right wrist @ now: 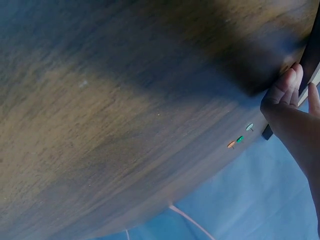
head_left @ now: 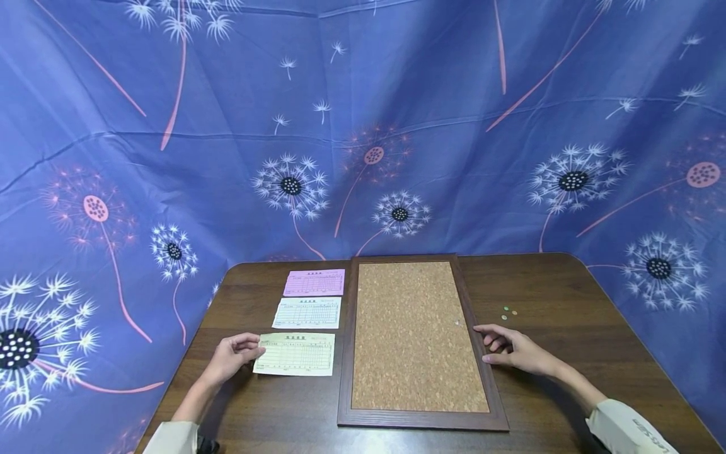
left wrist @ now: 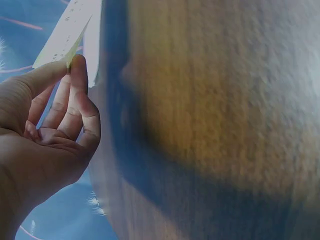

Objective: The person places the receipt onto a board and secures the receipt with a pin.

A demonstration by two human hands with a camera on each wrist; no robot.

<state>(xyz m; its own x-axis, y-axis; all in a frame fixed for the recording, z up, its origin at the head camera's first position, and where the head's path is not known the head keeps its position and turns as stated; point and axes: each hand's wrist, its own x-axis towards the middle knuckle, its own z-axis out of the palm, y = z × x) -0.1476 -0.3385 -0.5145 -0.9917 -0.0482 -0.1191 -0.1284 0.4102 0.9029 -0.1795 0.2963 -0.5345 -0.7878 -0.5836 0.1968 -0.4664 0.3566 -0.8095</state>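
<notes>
In the head view, my left hand [head_left: 231, 359] pinches the left edge of a pale yellow form slip [head_left: 300, 354] between thumb and forefinger. The left wrist view shows the yellow slip [left wrist: 62, 37] tilted up off the wood at the fingertips of the left hand [left wrist: 55, 110]. A framed corkboard [head_left: 414, 340] lies flat to the right of the slip. My right hand [head_left: 518, 350] is at the board's right edge, forefinger and thumb touching the brown frame, fingers loosely bent. In the right wrist view, the right hand [right wrist: 290, 102] meets the dark frame [right wrist: 311, 52].
Above the yellow slip lie a white slip [head_left: 307, 313] and a pink slip [head_left: 314, 283]. Three small pushpins, among them a green pushpin [right wrist: 240, 139] and an orange pushpin [right wrist: 231, 144], lie right of the board. A blue dandelion-print cloth [head_left: 351, 126] hangs behind the wooden table [head_left: 544, 290].
</notes>
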